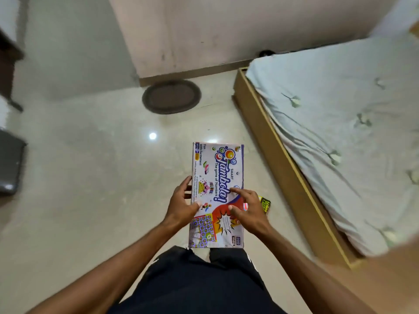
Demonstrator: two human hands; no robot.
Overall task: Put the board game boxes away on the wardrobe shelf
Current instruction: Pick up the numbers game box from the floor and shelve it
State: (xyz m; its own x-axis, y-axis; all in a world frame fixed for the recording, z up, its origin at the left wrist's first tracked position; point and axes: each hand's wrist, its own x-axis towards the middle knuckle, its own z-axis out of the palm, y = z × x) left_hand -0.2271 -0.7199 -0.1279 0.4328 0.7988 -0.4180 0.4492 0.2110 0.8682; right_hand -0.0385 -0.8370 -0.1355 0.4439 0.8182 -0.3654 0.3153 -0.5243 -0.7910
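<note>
A flat white and purple board game box (217, 168), printed with "Tambola", is held level in front of my waist, its long side pointing away from me. My left hand (182, 203) grips its left edge, thumb on the lid and fingers curled round the side. My right hand (246, 208) lies on the right part of the lid with fingers spread over the top; whether it wraps the edge is hidden. A small yellow and black packet (265, 203) peeks out just right of that hand, under or beside the box. No wardrobe shelf is visible.
A bed with a pale sheet (340, 132) and wooden frame (272, 141) fills the right side. A round brown mat (171, 96) lies on the glossy floor by the wall ahead. Dark furniture (10, 162) stands at the left edge. My dark trousers (197, 282) show below.
</note>
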